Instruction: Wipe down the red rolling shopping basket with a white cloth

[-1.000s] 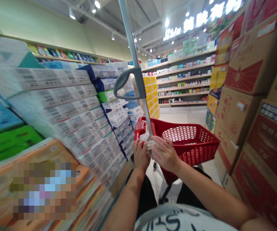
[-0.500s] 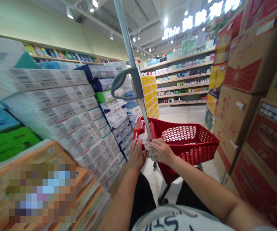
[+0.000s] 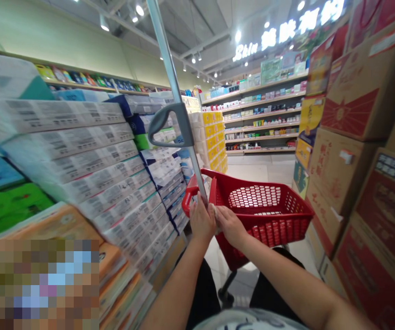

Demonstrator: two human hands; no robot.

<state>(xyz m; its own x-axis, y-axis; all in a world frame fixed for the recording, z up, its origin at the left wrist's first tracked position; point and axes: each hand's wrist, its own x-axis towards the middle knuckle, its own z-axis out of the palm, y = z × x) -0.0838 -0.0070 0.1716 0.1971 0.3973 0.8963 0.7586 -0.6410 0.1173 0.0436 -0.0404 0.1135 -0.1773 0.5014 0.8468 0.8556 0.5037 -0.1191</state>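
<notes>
Pressing left hand [image 3: 200, 221] against foot of grey pole [image 3: 170, 68], fingers nearly straight; can't tell if gripping. Curling right hand [image 3: 229, 225] tight on white cloth [image 3: 214, 211], pinned between fingers and pole at red cart [image 3: 287, 215] rim.

Head view: L hand [image 3: 201, 221] closed round foot of pole [image 3: 175, 87] at rear rim of red cart [image 3: 269, 215]. R hand [image 3: 230, 225] touching it, on same rim; grip unclear. Grey handle [image 3: 170, 126] clamped approx. mid-pole. Cart basket sits btwn stacked packs [image 3: 90, 156], left, and cartons [image 3: 355, 114], right. Shelves [image 3: 262, 119] at far end of aisle.
</notes>
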